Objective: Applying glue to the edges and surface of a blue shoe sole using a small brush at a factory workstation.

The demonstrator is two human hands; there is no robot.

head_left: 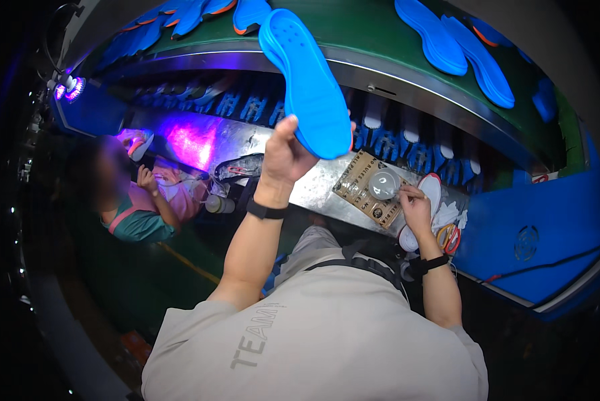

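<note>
My left hand (288, 150) is raised over the bench, closed around the heel end of a blue shoe sole (307, 87). The sole stands almost upright, its broad face toward me and small round dimples at its upper end. Down at the bench, my right hand (415, 208) has its fingers pinched together at the rim of a small round dish (383, 183). Whatever those fingers hold, if anything, is too small to make out. Under the dish lies a brown printed sheet (353, 190). Beside my right hand is a white shoe with a red-edged opening (431, 189).
Blue soles (433, 37) lie on the green conveyor belt (373, 27) above the metal bench (327, 190). Shoes and brushes line the shelf below. Orange-handled scissors (449, 237) rest by my right wrist. At left, another person (143, 200) sits near a purple lamp (69, 88).
</note>
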